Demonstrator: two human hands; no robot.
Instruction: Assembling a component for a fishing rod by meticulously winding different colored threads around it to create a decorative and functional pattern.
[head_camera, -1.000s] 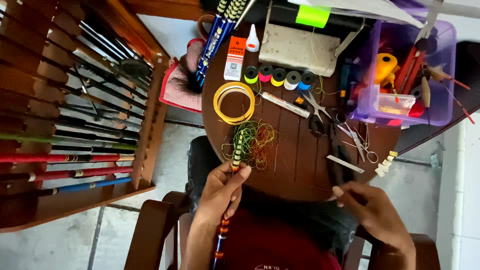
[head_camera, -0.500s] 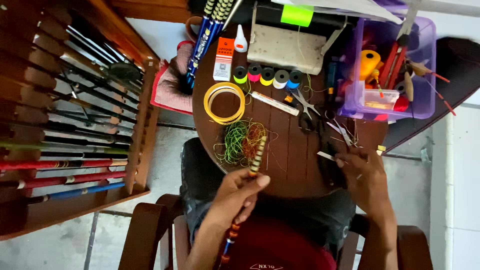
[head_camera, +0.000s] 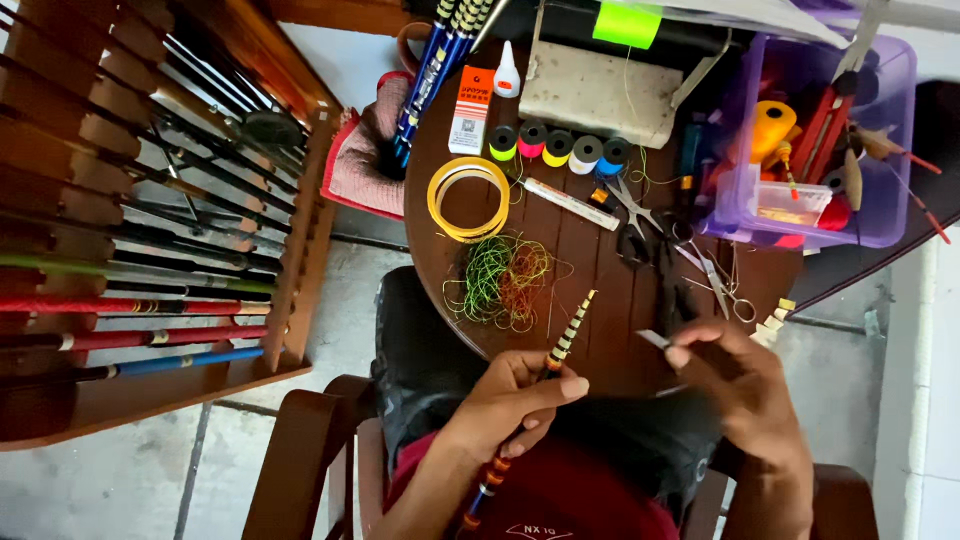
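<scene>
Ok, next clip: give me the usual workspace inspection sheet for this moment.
Surface: round dark wooden table, crowded toward the far edge.
Job's things: striped rod, yellow-and-black banded at the tip, held over the table; small pale flat piece at the other hand's fingertips, too small to tell what.
Clutter: tangle of green and orange thread, yellow rings, row of thread spools, scissors, glue bottle, purple bin of tools.
Grippers: left hand closed around the rod; right hand pinching the pale piece.
Cables: nothing seen.
Surroundings: wooden rack of rods on the left, tiled floor, chair arms.
</scene>
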